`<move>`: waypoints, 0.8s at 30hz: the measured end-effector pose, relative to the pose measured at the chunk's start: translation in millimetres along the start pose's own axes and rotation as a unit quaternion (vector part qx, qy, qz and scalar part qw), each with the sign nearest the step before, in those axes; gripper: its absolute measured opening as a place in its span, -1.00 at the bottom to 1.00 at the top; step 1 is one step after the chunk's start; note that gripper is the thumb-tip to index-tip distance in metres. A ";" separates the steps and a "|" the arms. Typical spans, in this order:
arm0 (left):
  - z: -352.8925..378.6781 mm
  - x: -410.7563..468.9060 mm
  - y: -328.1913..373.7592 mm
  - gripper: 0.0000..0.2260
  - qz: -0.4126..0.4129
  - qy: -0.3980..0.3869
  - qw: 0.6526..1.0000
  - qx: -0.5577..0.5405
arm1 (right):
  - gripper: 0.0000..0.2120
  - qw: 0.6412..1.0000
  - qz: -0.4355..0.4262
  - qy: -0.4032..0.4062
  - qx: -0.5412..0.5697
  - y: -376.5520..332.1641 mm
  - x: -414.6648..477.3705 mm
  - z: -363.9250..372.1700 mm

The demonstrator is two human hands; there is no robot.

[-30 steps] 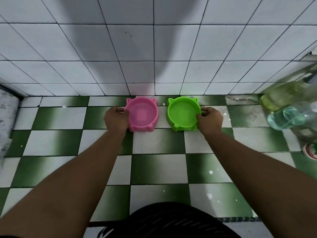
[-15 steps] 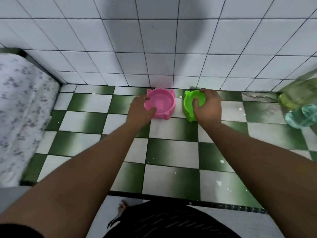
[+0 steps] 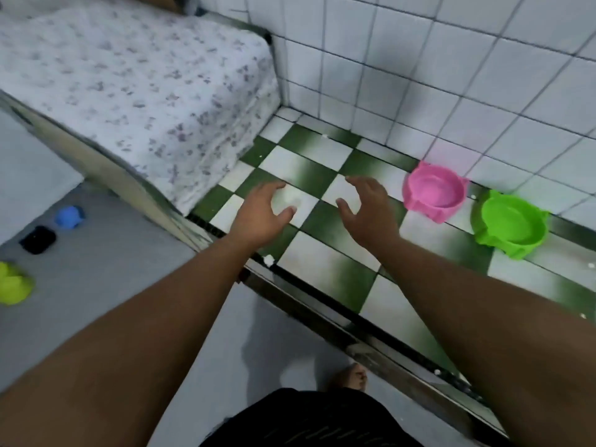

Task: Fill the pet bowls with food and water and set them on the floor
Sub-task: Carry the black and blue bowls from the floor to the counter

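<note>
A pink pet bowl (image 3: pixel 433 194) with cat ears stands on the green and white checked floor beside the tiled wall. To its right sits a green pet bowl (image 3: pixel 508 224) of the same shape. Both hands hover over the floor to the left of the bowls, touching neither. My left hand (image 3: pixel 263 211) has loosely spread fingers and holds nothing. My right hand (image 3: pixel 366 208), nearest the pink bowl, is spread and empty too. What the bowls contain is too blurred to tell.
A floral-sheeted mattress (image 3: pixel 135 79) fills the upper left. On the grey floor at left lie a blue object (image 3: pixel 68 217), a black object (image 3: pixel 38 239) and a lime-green object (image 3: pixel 13 283). A metal door track (image 3: pixel 322 304) divides grey floor from checked floor. A bare foot (image 3: pixel 351 377) shows below.
Both hands have let go of the bowls and drawn back to the left. The view has swung left, so the bowls now sit at the right and the mattress shows.
</note>
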State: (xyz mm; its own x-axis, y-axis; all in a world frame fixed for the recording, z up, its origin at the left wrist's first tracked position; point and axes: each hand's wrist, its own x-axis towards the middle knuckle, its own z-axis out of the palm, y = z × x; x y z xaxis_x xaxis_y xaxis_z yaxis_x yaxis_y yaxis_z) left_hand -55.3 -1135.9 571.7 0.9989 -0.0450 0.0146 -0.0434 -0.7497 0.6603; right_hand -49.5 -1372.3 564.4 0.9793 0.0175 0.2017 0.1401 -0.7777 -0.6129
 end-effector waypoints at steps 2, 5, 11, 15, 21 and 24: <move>-41.9 -30.6 -43.2 -0.50 -0.025 0.033 0.999 -0.010 | -0.57 0.999 -0.005 -0.008 0.032 -49.9 -1.6 32.1; -106.0 -79.3 -105.5 -0.48 -0.070 0.082 0.994 -0.030 | -0.56 0.996 -0.048 -0.010 0.074 -128.6 -15.2 81.6; -227.0 -173.1 -219.7 -0.49 -0.144 0.167 0.975 -0.021 | -0.56 0.975 -0.175 -0.093 0.104 -284.2 -51.5 190.8; -289.4 -230.0 -287.2 -0.50 -0.213 0.226 0.950 -0.022 | -0.56 0.953 -0.230 -0.158 0.118 -379.7 -69.3 255.1; -347.3 -276.4 -376.4 -0.54 -0.303 0.302 0.903 -0.034 | -0.55 0.928 -0.273 -0.218 0.128 -484.8 -56.6 349.1; -371.4 -277.8 -418.0 -0.54 -0.336 0.329 0.881 -0.040 | -0.56 0.917 -0.288 -0.239 0.141 -523.7 -40.7 398.7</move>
State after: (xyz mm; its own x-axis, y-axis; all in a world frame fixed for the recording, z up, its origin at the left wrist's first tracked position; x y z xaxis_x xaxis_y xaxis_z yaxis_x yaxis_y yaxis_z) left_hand -307.7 -564.8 570.4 0.5937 0.8045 0.0157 0.5375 -0.4110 0.7363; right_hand -104.5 -715.1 572.6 0.6743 0.6995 0.2366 0.6197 -0.3616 -0.6966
